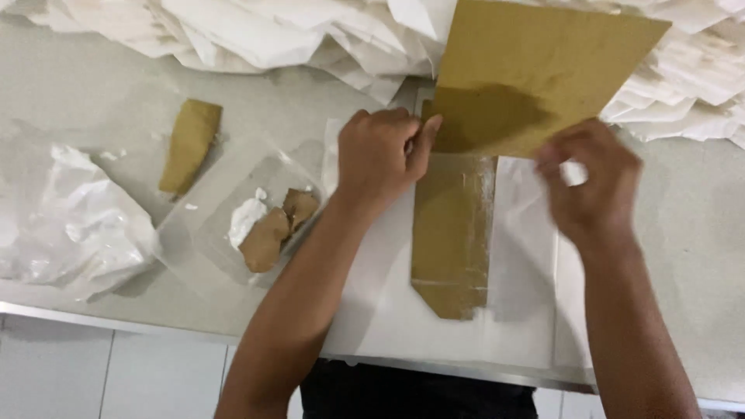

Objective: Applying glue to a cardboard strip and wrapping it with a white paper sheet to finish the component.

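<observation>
The left hand (382,155) pinches the lower left edge of a brown paper sheet (535,62), which lifts up and away from both hands. The right hand (594,186) is blurred; it seems to grip the sheet's lower right edge, though I cannot tell for sure. Just below the hands lies a brown folded strip (452,233), smeared with white paste, on white paper (466,326) covering the tabletop (101,101). Left of the left hand sit 2 brown scraps (275,229). A hasty pull could tear the sheet, or wet paste could smear onto it.
</observation>
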